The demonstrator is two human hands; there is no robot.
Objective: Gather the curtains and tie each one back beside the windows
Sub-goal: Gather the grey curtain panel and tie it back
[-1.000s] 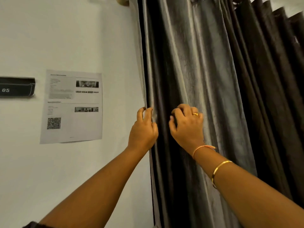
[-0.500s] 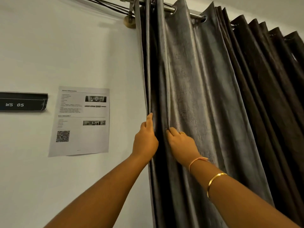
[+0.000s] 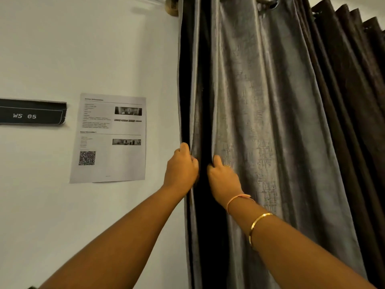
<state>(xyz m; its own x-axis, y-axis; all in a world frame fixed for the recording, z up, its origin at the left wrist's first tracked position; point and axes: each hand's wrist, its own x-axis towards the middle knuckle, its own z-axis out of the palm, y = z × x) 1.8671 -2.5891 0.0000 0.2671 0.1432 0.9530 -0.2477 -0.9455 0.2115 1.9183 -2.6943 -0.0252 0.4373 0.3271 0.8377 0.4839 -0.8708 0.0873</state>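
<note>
A grey sheened curtain hangs in folds from a metal rod at the top. My left hand grips the curtain's left edge where it meets the wall. Just to its right, my right hand grips the neighbouring fold, fingers curled into the fabric. A dark gap of shadowed folds runs between the two hands. A darker brown curtain hangs pleated at the far right. No tie-back is in view.
A white wall fills the left half. On it hang a printed sheet with a QR code and a black sign reading WS 05. A rod bracket sits at the curtain's top left.
Both hands have closed on the curtain folds and drawn nearer each other. The view tilted up, then settled slightly lower, showing less of the rod.
</note>
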